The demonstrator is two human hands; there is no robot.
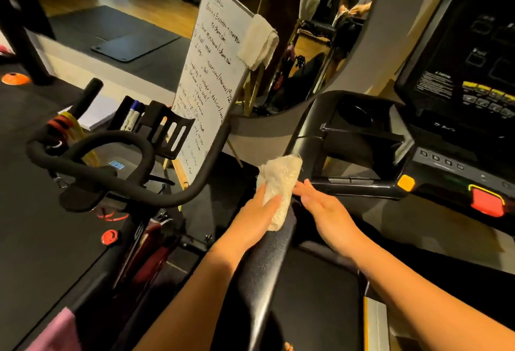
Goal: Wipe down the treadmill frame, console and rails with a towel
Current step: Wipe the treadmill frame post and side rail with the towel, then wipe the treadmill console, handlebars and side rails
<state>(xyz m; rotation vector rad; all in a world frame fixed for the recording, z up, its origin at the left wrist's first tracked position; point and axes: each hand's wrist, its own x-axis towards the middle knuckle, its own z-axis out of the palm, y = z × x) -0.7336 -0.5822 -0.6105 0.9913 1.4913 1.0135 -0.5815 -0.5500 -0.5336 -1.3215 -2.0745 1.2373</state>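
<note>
A folded cream towel lies over the treadmill's black left rail, just below where the rail meets the console frame. My left hand presses the towel against the rail's outer side, thumb on top. On the rail's inner side my right hand has its fingers straight and apart, fingertips at the towel's edge, holding nothing. The black console with dark screen, button rows and cup holder stands at the upper right. A red stop button sits on its lower edge.
An exercise bike with black handlebars stands close on the left. A whiteboard with writing leans behind it, a second white towel draped on its edge. A curved mirror is behind. An orange cone lies at far left.
</note>
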